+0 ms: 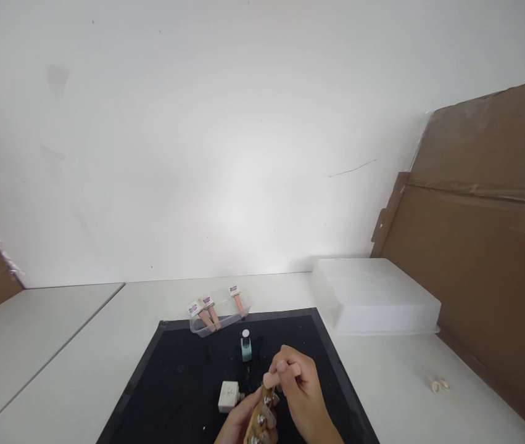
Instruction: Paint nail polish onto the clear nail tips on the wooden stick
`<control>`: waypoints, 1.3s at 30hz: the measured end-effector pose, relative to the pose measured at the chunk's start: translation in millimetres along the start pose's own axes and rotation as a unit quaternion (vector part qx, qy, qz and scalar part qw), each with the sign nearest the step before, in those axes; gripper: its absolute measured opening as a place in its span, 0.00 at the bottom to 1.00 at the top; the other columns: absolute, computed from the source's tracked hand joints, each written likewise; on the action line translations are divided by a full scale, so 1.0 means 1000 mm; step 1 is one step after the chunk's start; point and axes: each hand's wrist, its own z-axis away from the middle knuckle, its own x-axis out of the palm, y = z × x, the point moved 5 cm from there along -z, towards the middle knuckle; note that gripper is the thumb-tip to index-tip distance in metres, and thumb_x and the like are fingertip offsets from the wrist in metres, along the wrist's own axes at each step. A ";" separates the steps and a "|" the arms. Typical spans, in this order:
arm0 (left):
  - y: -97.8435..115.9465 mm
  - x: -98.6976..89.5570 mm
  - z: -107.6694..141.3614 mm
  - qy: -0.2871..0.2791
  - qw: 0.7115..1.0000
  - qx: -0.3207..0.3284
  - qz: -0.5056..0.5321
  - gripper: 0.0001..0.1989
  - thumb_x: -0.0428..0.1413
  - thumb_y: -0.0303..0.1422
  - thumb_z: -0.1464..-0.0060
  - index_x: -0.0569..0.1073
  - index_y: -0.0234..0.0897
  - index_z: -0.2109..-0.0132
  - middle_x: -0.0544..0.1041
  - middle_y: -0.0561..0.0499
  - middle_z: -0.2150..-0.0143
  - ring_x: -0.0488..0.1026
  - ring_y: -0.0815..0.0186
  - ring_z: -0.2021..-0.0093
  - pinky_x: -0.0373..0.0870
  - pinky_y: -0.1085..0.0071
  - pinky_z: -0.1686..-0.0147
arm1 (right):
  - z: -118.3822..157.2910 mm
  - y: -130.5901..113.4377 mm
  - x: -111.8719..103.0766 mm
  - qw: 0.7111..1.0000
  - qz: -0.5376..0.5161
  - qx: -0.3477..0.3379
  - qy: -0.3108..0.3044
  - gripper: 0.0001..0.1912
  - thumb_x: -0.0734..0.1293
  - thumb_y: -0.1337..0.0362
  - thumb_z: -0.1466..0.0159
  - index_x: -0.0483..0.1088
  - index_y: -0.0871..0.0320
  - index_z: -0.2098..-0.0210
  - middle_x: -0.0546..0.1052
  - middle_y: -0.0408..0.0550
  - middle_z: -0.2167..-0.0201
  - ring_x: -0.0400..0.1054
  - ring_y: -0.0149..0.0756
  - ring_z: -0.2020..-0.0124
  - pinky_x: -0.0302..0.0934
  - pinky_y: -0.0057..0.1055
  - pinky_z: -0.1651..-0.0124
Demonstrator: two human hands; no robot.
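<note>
My left hand [239, 422], low in the view, is closed round a tan, elongated piece [258, 419] with shiny round silver parts along it. Pinched in the fingers of my right hand [300, 385] is a small pale pink piece [272, 379], held at the upper end of the tan piece. A white square bottle [228, 396] lies just left of my left hand. Beyond my hands stands a teal bottle with a dark, white-topped cap [246, 348].
A black mat [174, 382] lies under the hands. At its back edge a clear tray [203, 332] holds several pink-handled items with white labelled tops [235, 290]. A white translucent bin [382, 302] sits right, near cardboard [484, 246]. Small cream rings [438, 385] lie at right.
</note>
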 end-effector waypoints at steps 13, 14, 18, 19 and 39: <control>-0.001 0.000 0.000 -0.018 1.000 -0.012 -0.011 0.11 0.56 0.36 0.51 0.71 0.29 0.71 0.70 0.52 0.81 0.64 0.75 0.84 0.56 0.80 0.81 | 0.006 0.011 0.005 0.999 -0.023 0.035 -0.019 0.24 0.54 0.53 0.35 0.60 0.58 0.82 0.61 0.40 0.85 0.59 0.29 0.82 0.53 0.26 0.77; -0.001 0.000 0.000 -0.018 1.000 -0.012 -0.013 0.11 0.56 0.36 0.50 0.71 0.29 0.71 0.70 0.52 0.81 0.64 0.75 0.84 0.56 0.80 0.81 | 0.005 0.010 0.005 0.999 -0.014 0.032 -0.020 0.24 0.55 0.53 0.35 0.60 0.58 0.82 0.61 0.40 0.85 0.59 0.30 0.82 0.53 0.26 0.77; -0.001 0.002 0.004 -0.013 0.999 -0.026 -0.017 0.12 0.54 0.37 0.49 0.70 0.31 0.73 0.70 0.52 0.81 0.65 0.74 0.84 0.53 0.80 0.84 | 0.004 0.006 0.007 0.999 0.014 0.033 -0.035 0.23 0.55 0.55 0.35 0.58 0.57 0.84 0.60 0.39 0.87 0.59 0.29 0.84 0.54 0.25 0.77; -0.001 0.002 0.005 -0.013 0.999 -0.030 -0.018 0.12 0.54 0.37 0.49 0.70 0.31 0.74 0.70 0.52 0.81 0.65 0.75 0.83 0.52 0.80 0.85 | 0.004 0.006 0.007 0.998 0.020 0.035 -0.039 0.23 0.55 0.55 0.35 0.56 0.57 0.84 0.60 0.39 0.88 0.59 0.29 0.84 0.54 0.25 0.78; -0.002 -0.002 0.000 -0.034 0.999 -0.016 -0.033 0.15 0.52 0.38 0.49 0.72 0.28 0.72 0.68 0.52 0.80 0.61 0.75 0.84 0.53 0.79 0.83 | 0.004 0.009 0.008 0.997 0.048 0.028 -0.049 0.24 0.55 0.59 0.36 0.45 0.54 0.87 0.54 0.35 0.92 0.51 0.25 0.89 0.49 0.24 0.82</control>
